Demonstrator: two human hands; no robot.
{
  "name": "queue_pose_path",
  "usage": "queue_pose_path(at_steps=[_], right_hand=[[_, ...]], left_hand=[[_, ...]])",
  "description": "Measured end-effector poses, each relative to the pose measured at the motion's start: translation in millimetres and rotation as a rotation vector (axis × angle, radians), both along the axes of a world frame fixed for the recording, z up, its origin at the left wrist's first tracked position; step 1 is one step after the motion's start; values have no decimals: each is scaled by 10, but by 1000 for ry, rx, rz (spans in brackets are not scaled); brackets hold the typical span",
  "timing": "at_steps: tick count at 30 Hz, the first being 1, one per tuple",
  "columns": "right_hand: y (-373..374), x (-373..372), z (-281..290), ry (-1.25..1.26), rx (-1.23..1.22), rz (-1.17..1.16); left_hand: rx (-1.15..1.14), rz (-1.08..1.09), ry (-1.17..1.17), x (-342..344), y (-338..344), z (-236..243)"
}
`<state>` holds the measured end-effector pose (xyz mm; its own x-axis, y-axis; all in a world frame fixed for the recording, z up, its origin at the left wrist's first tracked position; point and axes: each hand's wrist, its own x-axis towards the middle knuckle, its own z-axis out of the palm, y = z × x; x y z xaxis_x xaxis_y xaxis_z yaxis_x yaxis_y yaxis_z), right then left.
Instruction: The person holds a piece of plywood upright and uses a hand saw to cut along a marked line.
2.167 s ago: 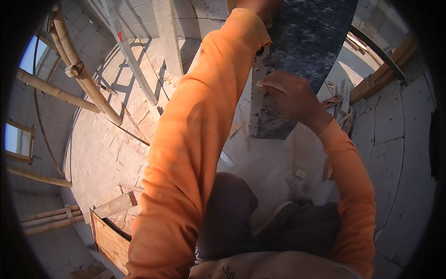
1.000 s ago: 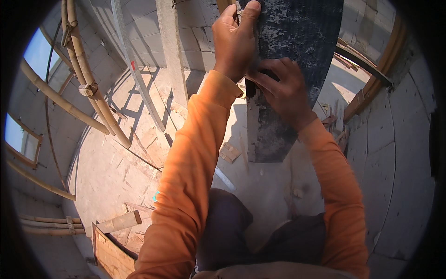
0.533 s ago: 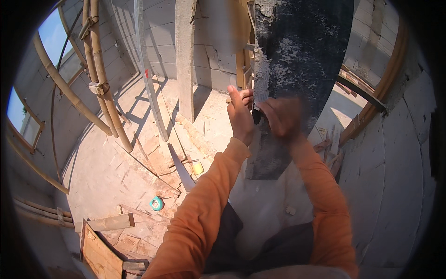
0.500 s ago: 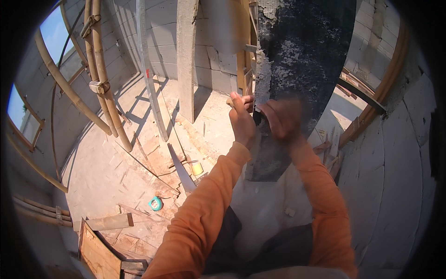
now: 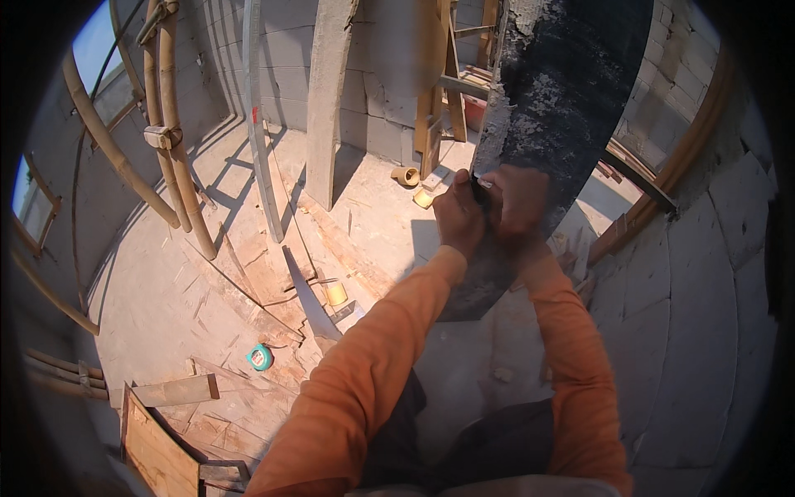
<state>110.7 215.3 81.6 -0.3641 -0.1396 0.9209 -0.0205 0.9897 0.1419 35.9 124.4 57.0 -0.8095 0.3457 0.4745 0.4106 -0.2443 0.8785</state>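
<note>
A long dark board (image 5: 571, 99), smeared with whitish cement, stands tilted in front of me and runs up out of view. At its left edge my left hand (image 5: 460, 214) is closed, thumb up, with its fingers hidden around the edge. My right hand (image 5: 522, 199) lies against the board's face close beside it, fingers curled toward that same edge. A small dark piece (image 5: 479, 192) shows between the two hands; whether it is part of the board I cannot tell. What the right fingers pinch is hidden.
A handsaw (image 5: 308, 294), a teal tape measure (image 5: 259, 357) and yellow tube pieces (image 5: 406, 176) lie on the debris-strewn floor. Bamboo poles (image 5: 170, 124), a metal bar (image 5: 255, 124) and a concrete post (image 5: 329, 108) stand left. A block wall (image 5: 687, 306) rises right.
The board's upper part appears shifted right in view, its lean greater. Both hands have come closer together at its edge. The floor things have slid slightly left in view.
</note>
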Motion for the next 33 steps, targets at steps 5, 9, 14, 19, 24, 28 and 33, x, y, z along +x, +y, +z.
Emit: queue_pose_path(at_steps=[5, 9, 14, 19, 24, 28, 33], right_hand=[[-170, -9, 105, 111, -48, 29], [-254, 25, 149, 270, -232, 39], [-269, 168, 421, 350, -187, 44], [-260, 189, 274, 156, -52, 94], [-269, 183, 186, 80, 60, 41], [-269, 128, 175, 99, 110, 23], [-313, 151, 224, 60, 201, -37]], left_hand=[[17, 12, -2, -34, 21, -20], [-5, 92, 30, -67, 13, 22], [-5, 75, -15, -112, -65, 50], [-15, 35, 12, -59, -39, 74], [-17, 32, -7, -39, -65, 76], [27, 26, -10, -51, -61, 45], [51, 15, 15, -38, -44, -11]])
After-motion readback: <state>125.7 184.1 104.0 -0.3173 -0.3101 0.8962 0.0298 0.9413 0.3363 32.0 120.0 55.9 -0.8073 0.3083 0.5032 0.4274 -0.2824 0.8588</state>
